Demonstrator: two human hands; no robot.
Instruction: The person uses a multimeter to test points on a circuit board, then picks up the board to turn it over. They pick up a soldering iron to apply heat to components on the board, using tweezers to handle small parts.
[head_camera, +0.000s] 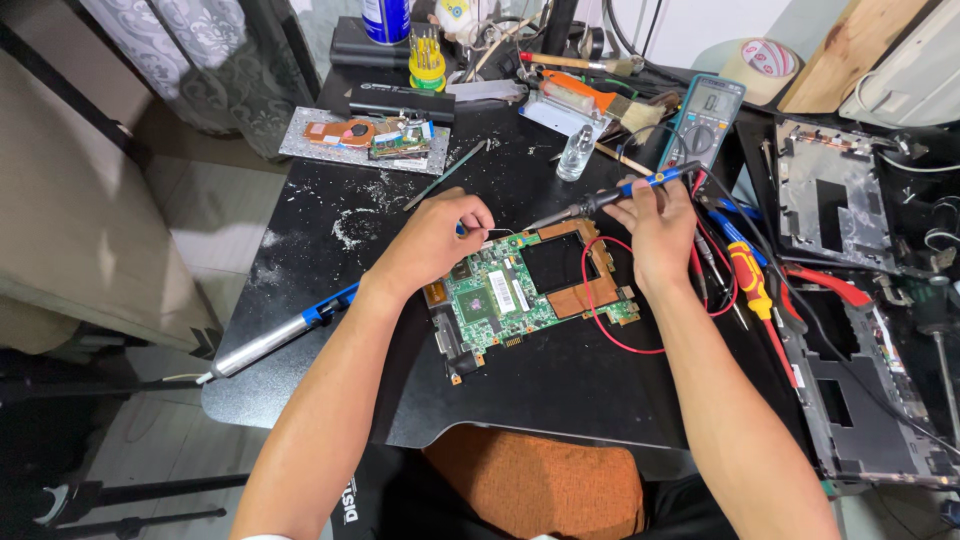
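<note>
black table (560, 390) carries a bare green circuit board (510, 300) at its middle, out of its casing, red wire (600, 320) looped over it. right hand (660, 225) has its fingers closed around a blue-handled soldering iron (615, 195), tip angled down at the board's top edge. left hand (435, 240) pinches a thin solder wire (497, 232) toward that tip. soldering looks mid-way, joint not finished as far as i can judge. multimeter (708, 115) sits behind.
</note>
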